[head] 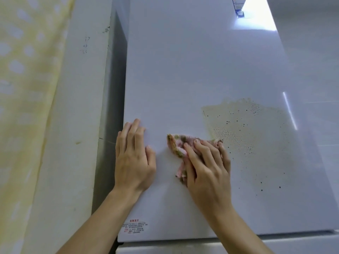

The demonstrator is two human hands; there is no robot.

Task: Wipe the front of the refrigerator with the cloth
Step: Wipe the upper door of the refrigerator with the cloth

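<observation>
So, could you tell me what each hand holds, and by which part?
The right hand holds the cloth, its middle bunched under bent fingers against the refrigerator door. The left hand holds nothing, flat on the door.

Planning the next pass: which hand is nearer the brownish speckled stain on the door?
Right. The right hand, holding the cloth, borders the stain on its left; the left hand lies flat farther left.

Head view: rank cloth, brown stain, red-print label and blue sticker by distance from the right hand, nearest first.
1. cloth, under the right hand
2. brown stain, just to its right
3. red-print label, lower left
4. blue sticker, far top
</observation>
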